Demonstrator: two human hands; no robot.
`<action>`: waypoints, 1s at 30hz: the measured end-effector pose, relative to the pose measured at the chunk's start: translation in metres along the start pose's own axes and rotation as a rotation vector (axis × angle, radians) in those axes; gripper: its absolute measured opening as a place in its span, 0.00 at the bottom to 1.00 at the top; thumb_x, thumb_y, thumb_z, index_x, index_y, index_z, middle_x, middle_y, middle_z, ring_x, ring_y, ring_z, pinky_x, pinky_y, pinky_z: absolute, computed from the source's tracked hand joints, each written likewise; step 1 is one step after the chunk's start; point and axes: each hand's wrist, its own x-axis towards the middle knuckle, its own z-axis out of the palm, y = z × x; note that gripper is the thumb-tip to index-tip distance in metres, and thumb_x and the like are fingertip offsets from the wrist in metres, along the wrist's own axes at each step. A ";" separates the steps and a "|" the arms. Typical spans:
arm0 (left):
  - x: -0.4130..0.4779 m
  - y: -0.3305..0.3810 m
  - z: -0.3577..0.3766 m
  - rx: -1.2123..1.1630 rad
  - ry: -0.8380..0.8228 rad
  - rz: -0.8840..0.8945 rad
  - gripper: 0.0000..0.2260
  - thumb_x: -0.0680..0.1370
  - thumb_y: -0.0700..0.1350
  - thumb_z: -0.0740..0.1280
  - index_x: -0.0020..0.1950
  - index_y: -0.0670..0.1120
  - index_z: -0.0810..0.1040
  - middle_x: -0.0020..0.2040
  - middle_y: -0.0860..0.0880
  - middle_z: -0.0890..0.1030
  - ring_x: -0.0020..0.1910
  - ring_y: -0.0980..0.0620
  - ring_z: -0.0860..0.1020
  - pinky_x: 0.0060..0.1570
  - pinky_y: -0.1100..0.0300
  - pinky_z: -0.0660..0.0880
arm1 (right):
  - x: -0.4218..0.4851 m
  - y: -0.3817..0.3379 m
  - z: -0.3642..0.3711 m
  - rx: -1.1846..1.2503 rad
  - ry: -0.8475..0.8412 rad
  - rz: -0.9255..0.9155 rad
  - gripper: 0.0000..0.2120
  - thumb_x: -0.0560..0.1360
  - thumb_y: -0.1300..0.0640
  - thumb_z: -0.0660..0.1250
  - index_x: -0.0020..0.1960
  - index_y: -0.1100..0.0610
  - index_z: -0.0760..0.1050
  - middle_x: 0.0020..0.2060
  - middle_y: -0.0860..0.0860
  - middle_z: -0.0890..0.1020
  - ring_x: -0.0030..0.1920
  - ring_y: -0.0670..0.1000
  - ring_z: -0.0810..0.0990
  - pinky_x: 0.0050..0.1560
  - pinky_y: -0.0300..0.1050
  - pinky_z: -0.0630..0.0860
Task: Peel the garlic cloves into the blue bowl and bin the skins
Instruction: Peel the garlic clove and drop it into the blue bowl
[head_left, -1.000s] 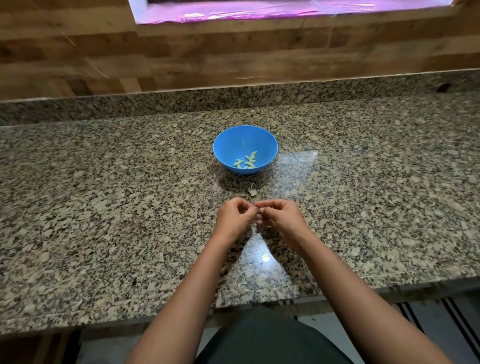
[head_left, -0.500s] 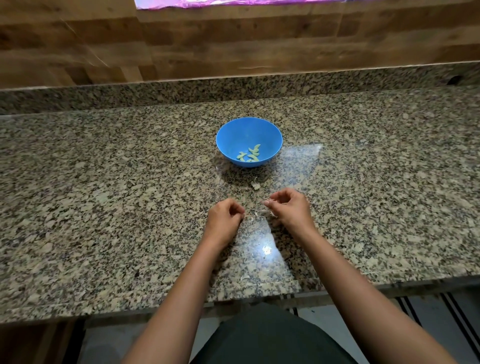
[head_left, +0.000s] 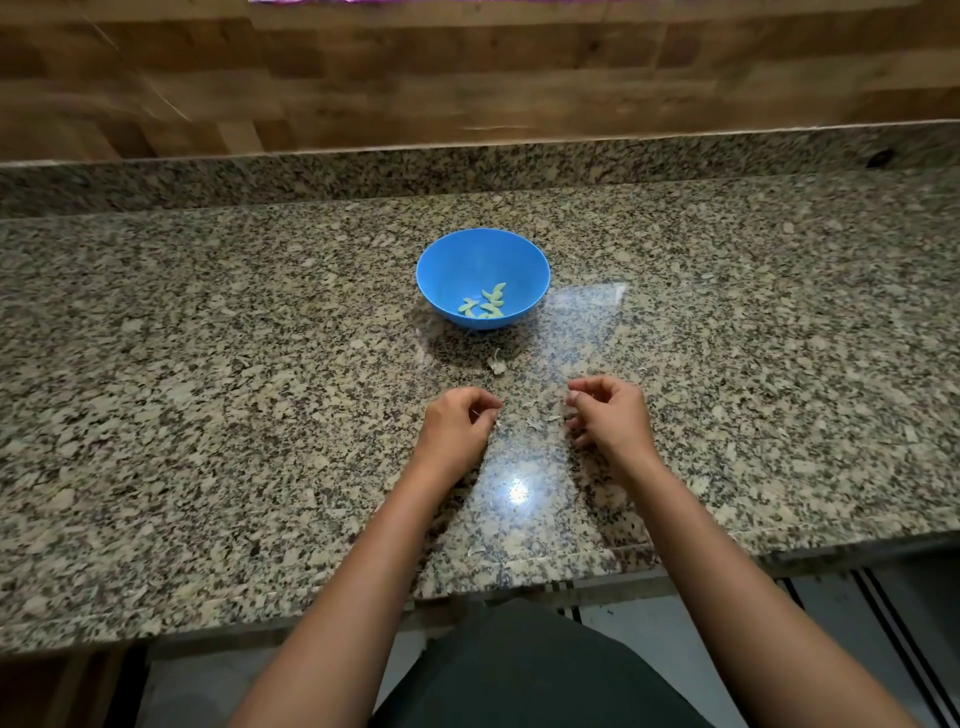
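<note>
Left hand (head_left: 460, 423): your fingers curl inward; holding what, I cannot tell.
Right hand (head_left: 610, 415): fingertips pinched, contents unclear.
Blue bowl (head_left: 483, 249): close ahead, peeled cloves (head_left: 485, 306) inside, probably for an easy drop.
Skins (head_left: 497, 364): scraps near your hands, not yet binned.

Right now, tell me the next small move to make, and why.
Probably carry the left hand forward to the blue bowl and drop in the pale bit it pinches, likely a clove. Peeled cloves already lie there; the loose skins on the counter can wait.
</note>
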 end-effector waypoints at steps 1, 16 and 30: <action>0.000 0.001 0.001 -0.009 0.001 -0.001 0.07 0.78 0.41 0.65 0.55 0.45 0.79 0.52 0.50 0.79 0.50 0.57 0.75 0.47 0.70 0.71 | 0.000 0.000 -0.002 -0.001 -0.002 0.002 0.07 0.76 0.66 0.63 0.45 0.56 0.76 0.40 0.55 0.80 0.32 0.48 0.77 0.28 0.39 0.75; -0.007 -0.024 -0.018 -0.277 0.214 -0.153 0.08 0.77 0.37 0.65 0.51 0.49 0.79 0.47 0.51 0.80 0.40 0.54 0.77 0.41 0.59 0.78 | -0.005 -0.007 0.018 -0.038 -0.124 -0.024 0.06 0.76 0.65 0.64 0.45 0.56 0.77 0.42 0.55 0.81 0.37 0.49 0.78 0.34 0.42 0.75; 0.002 -0.025 -0.018 0.114 0.032 -0.015 0.10 0.77 0.39 0.65 0.58 0.42 0.78 0.56 0.48 0.74 0.53 0.56 0.72 0.60 0.66 0.68 | -0.009 -0.020 0.049 -0.122 -0.295 -0.087 0.03 0.76 0.64 0.65 0.47 0.58 0.77 0.43 0.54 0.81 0.39 0.49 0.78 0.37 0.39 0.76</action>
